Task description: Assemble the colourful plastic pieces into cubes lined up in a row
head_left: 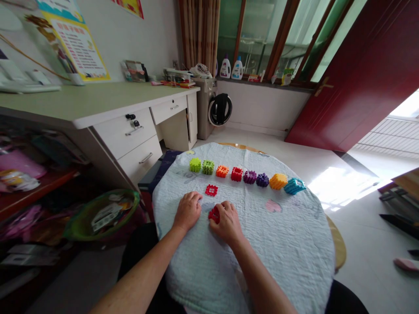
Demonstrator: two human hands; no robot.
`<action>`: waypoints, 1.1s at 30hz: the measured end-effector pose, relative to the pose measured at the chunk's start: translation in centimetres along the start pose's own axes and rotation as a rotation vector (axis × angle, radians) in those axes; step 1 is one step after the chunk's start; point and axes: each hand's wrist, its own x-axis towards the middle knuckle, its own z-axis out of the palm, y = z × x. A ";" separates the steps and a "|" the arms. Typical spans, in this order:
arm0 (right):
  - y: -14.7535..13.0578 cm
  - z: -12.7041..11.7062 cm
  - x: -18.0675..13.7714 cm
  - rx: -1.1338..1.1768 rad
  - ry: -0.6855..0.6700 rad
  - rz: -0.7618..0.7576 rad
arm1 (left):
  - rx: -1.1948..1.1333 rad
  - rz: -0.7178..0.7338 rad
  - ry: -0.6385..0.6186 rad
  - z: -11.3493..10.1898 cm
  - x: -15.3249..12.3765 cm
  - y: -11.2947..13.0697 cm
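Note:
My right hand has its thumb and fingers closed on a red interlocking plastic block piece, partly hidden under the fingers. To its left, my left hand rests on the cloth with loosely bent fingers and nothing visible in it. Just beyond both hands lies a flat red notched square piece. Farther back runs a row of blocks built from such pieces: a lime one, a green one, an orange one, a red one, then purple, dark violet, yellow-orange and teal.
A pale blue cloth covers the round table. On the left stand a desk with drawers and a green basket of odds and ends. A washing machine is at the back; a red door stands right.

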 end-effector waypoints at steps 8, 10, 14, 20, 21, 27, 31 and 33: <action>0.5 -0.4 0.4 -0.015 -0.125 0.010 | -0.009 0.011 0.041 0.2 0.0 0.0; 0.6 -0.8 0.7 -0.039 -0.173 -0.004 | -0.014 0.017 0.049 0.2 0.0 0.0; 2.0 -2.7 3.1 -0.088 -0.212 -0.077 | -0.036 0.023 0.045 0.2 -0.1 -0.1; 6.7 -7.4 11.6 -0.058 -0.019 -0.032 | -0.071 0.008 0.038 0.3 0.0 -0.2; 7.5 -7.9 13.0 -0.081 -0.017 -0.001 | -0.076 0.004 0.035 0.3 0.0 -0.2; 10.3 -8.5 17.9 -0.239 -0.063 0.123 | -0.092 -0.015 0.050 0.3 -0.1 -0.1; 10.8 -7.8 18.7 -0.274 -0.103 0.123 | -0.095 -0.018 0.057 0.4 -0.1 -0.2; 11.0 -7.4 18.8 -0.287 -0.123 0.116 | -0.093 -0.017 0.057 0.4 -0.1 -0.2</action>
